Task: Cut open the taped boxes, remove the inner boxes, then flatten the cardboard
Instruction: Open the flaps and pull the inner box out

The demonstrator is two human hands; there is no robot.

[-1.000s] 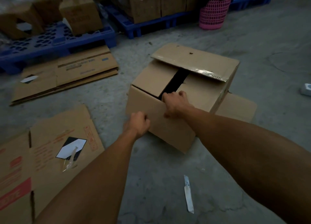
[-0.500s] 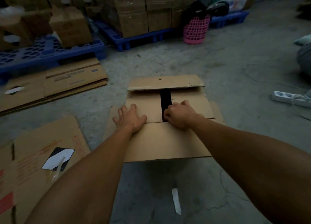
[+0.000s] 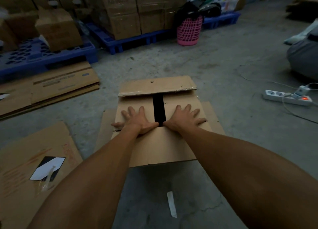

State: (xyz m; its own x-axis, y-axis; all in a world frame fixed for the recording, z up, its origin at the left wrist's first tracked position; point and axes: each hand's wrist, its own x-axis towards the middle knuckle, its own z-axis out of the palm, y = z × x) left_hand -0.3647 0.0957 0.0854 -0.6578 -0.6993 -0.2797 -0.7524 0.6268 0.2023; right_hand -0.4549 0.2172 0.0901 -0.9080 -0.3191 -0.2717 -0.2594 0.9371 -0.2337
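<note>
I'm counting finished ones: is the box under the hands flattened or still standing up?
Flattened. The cardboard box lies low on the concrete floor, with the left hand and right hand spread palm-down on it.

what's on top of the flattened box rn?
Both hands press flat on the flattened box: left hand and right hand, either side of a dark gap. Whatever lies under the cardboard is hidden.
</note>
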